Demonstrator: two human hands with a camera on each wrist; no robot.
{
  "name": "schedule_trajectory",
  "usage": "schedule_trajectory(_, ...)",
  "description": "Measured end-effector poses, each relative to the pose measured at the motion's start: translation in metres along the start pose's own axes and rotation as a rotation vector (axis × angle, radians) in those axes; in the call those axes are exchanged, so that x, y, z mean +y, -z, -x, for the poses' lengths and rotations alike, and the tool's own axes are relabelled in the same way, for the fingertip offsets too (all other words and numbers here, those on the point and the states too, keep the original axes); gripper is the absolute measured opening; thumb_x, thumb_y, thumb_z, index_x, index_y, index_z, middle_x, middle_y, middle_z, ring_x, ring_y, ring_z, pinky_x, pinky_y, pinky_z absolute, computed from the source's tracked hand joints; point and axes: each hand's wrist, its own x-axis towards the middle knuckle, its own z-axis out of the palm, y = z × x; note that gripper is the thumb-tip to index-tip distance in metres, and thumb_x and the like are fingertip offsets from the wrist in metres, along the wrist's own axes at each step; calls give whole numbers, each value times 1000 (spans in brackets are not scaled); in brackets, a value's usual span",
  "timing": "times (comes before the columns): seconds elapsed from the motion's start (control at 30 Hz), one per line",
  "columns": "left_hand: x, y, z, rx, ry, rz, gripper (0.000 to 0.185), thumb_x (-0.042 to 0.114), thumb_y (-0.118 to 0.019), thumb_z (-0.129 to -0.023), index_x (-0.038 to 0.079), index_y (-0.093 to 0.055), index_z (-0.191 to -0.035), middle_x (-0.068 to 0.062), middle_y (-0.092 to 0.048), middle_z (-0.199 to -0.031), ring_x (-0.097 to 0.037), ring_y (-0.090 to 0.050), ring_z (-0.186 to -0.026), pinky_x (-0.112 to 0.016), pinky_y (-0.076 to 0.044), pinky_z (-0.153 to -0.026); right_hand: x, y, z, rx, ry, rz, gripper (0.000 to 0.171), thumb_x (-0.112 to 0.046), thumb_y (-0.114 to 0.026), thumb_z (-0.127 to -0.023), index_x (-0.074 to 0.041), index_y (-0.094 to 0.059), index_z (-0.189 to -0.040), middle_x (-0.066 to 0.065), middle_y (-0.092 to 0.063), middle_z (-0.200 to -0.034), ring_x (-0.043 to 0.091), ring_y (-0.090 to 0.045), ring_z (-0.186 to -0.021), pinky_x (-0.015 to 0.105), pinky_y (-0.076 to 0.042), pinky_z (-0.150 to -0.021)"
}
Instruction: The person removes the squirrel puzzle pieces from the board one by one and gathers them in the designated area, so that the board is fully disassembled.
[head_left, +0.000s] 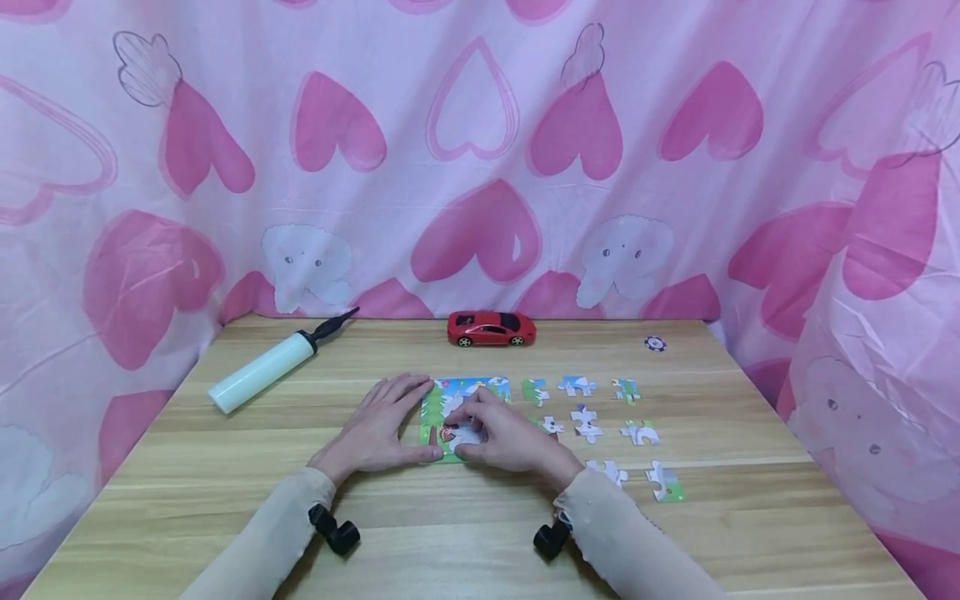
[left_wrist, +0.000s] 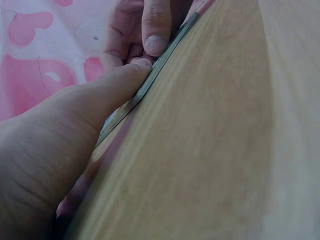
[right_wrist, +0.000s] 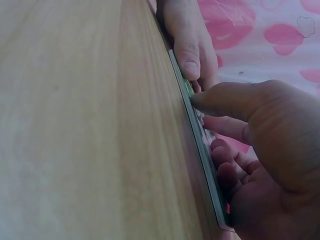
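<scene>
A partly assembled colourful jigsaw puzzle lies flat at the middle of the wooden table. My left hand rests flat with straight fingers against the puzzle's left edge; its thumb touches the thin edge of the puzzle. My right hand sits on the puzzle with curled fingers and pinches a whitish puzzle piece down onto it. In the right wrist view the right thumb presses the puzzle's edge, with the other fingers bent on top.
Several loose puzzle pieces are spread in rows to the right of the puzzle. A white hand pump lies at the back left, a red toy car at the back middle, a small chip at the back right. Pink heart curtains surround the table.
</scene>
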Motion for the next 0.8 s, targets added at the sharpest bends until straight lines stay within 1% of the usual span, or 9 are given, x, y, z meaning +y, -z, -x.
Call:
schedule_trajectory(0.17, 1, 1, 0, -4, 4, 10, 117, 84, -75, -86, 14, -42, -173, -9, -39, -178, -38, -27, -168, -66, -12, -139, -1, 0, 0, -5, 1, -4, 37, -27, -84, -101, -27, -76, -138, -6, -58, -135, 13, -57, -114, 33, -54, -100)
schedule_trajectory(0.33, 3, 3, 0, 2, -1, 6, 116, 83, -76, -86, 13, -43, -172, -10, -40, -177, -38, -28, -168, -67, -13, -139, -4, -2, -1, -11, -15, 36, 48, -31, -82, -103, -26, -70, -149, -5, -56, -137, 13, -56, -118, 36, -55, -107)
schedule_trajectory(0.4, 3, 3, 0, 6, -4, -1, 115, 83, -76, -87, 12, -44, -172, -11, -41, -177, -40, -29, -167, -68, -14, -138, -6, -3, -1, -14, -21, 41, 50, -31, -81, -103, -26, -69, -151, -5, -56, -137, 12, -56, -120, 36, -55, -109)
schedule_trajectory(0.6, 2, 2, 0, 5, 3, -3, 115, 83, -75, -87, 12, -44, -172, -11, -41, -177, -40, -28, -167, -69, -14, -138, -7, -5, -2, -6, -33, 6, 47, -28, -82, -103, -28, -70, -148, -6, -56, -139, 13, -56, -123, 40, -53, -116)
schedule_trajectory(0.8, 2, 1, -1, 12, -1, -9, 115, 83, -75, -87, 11, -44, -171, -11, -41, -176, -41, -29, -167, -69, -14, -138, -8, -7, -3, 8, -46, -31, 48, -24, -83, -101, -26, -68, -147, -9, -60, -142, 11, -56, -132, 43, -49, -124)
